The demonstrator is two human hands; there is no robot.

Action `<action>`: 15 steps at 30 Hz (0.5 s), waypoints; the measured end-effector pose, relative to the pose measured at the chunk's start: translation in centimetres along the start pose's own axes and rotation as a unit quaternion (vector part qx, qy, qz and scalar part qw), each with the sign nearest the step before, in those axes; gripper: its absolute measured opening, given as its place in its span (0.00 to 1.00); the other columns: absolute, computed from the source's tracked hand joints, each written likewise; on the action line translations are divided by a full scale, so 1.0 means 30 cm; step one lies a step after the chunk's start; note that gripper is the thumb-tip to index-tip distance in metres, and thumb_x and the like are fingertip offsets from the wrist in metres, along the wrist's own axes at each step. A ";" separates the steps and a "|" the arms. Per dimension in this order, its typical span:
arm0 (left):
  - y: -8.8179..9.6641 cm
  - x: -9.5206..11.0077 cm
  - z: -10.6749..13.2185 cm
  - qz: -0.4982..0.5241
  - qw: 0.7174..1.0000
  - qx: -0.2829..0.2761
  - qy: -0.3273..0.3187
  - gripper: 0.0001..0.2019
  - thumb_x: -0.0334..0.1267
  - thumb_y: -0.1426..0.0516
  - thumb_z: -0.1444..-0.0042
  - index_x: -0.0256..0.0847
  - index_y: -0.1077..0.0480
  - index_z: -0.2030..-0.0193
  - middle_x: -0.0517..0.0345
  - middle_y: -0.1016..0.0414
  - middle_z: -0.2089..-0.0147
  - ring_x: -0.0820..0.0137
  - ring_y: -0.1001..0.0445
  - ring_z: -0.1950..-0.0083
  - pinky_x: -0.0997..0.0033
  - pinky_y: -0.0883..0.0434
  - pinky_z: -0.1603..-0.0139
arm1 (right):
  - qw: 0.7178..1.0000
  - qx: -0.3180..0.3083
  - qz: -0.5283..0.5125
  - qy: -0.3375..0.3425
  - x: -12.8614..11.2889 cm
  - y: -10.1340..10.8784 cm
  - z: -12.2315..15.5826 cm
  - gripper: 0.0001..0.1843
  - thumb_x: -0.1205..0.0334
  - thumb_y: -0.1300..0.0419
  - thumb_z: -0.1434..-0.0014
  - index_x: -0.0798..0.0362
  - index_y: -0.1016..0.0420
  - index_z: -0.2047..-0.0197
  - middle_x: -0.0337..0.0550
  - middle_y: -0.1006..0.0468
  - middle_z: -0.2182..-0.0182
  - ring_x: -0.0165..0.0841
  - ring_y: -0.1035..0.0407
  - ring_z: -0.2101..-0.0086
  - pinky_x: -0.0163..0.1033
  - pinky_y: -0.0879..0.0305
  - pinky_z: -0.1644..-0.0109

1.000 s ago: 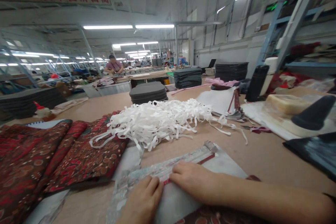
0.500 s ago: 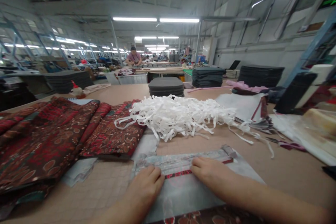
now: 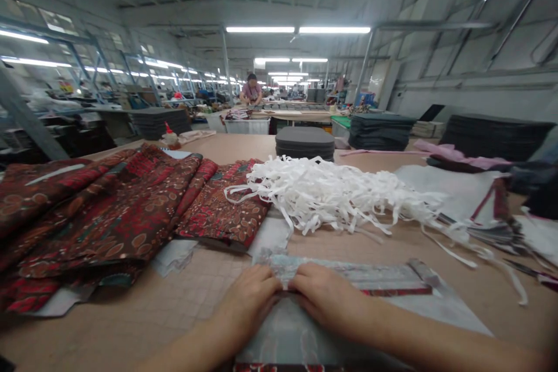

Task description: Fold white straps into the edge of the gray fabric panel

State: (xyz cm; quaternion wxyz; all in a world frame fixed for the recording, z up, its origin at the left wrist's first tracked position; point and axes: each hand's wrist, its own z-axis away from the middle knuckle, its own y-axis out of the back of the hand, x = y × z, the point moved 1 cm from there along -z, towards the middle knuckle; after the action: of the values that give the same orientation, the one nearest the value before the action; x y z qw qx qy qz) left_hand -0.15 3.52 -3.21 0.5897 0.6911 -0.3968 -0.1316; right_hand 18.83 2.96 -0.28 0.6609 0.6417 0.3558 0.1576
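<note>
A clear plastic bag (image 3: 370, 296) with a folded sealing flap lies flat on the table in front of me. My left hand (image 3: 248, 302) and my right hand (image 3: 325, 296) rest side by side on the flap's left part, fingers curled and pressing down on it. A red strip (image 3: 392, 291) runs along the flap to the right of my right hand. Patterned red cloth shows inside the bag at the bottom edge of the view.
A heap of white strips (image 3: 335, 192) lies just beyond the bag. Red patterned cloth pieces (image 3: 122, 209) are stacked at the left. Dark grey foam stacks (image 3: 305, 144) stand farther back. Scissors (image 3: 529, 270) and papers lie at the right. A person (image 3: 251, 90) works far off.
Both hands have slid left along the bag's flap and come together. The view has turned left, so the right-hand clutter has dropped out of sight.
</note>
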 end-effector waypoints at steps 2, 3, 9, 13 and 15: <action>-0.009 -0.001 0.002 0.011 1.000 0.004 0.011 0.07 0.27 0.46 0.44 0.42 0.30 0.63 0.60 0.31 0.65 0.68 0.33 0.61 0.71 0.34 0.62 | 1.000 0.006 0.003 -0.007 -0.012 -0.038 -0.035 0.06 0.71 0.45 0.44 0.56 0.27 0.65 0.45 0.26 0.66 0.34 0.34 0.64 0.37 0.38 0.62; -0.013 0.000 0.005 0.002 1.000 0.003 0.011 0.07 0.28 0.47 0.43 0.42 0.30 0.63 0.60 0.31 0.65 0.68 0.33 0.61 0.71 0.34 0.62 | 1.000 0.011 0.016 0.001 -0.014 -0.058 -0.044 0.05 0.70 0.45 0.43 0.57 0.27 0.66 0.45 0.27 0.66 0.35 0.34 0.65 0.37 0.38 0.62; -0.007 0.019 0.046 -0.131 0.987 -0.031 -0.085 0.07 0.31 0.49 0.40 0.37 0.31 0.59 0.54 0.30 0.63 0.64 0.34 0.62 0.64 0.35 0.61 | 0.980 0.017 0.120 0.158 0.010 -0.097 0.029 0.08 0.69 0.47 0.41 0.59 0.31 0.58 0.48 0.28 0.66 0.36 0.38 0.66 0.41 0.39 0.63; 0.010 0.016 0.078 -0.142 0.984 -0.036 -0.105 0.07 0.31 0.46 0.42 0.35 0.33 0.56 0.53 0.30 0.62 0.64 0.34 0.62 0.64 0.35 0.60 | 0.983 0.004 0.118 0.138 0.044 -0.061 0.096 0.09 0.70 0.45 0.42 0.59 0.32 0.56 0.48 0.29 0.65 0.36 0.39 0.66 0.41 0.40 0.63; 0.013 0.007 0.094 -0.141 0.984 -0.019 -0.108 0.06 0.30 0.46 0.42 0.35 0.33 0.58 0.53 0.30 0.63 0.64 0.34 0.63 0.63 0.36 0.61 | 0.989 -0.007 0.103 0.104 0.054 -0.052 0.097 0.07 0.71 0.44 0.43 0.57 0.30 0.59 0.47 0.28 0.65 0.36 0.38 0.67 0.41 0.40 0.63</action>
State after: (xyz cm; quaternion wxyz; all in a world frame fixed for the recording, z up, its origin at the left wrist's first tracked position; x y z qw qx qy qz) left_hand -2.00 1.37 -3.56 0.5318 0.7104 -0.3540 -0.2953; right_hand 21.52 1.70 -2.43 0.6049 0.6504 0.3534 0.2935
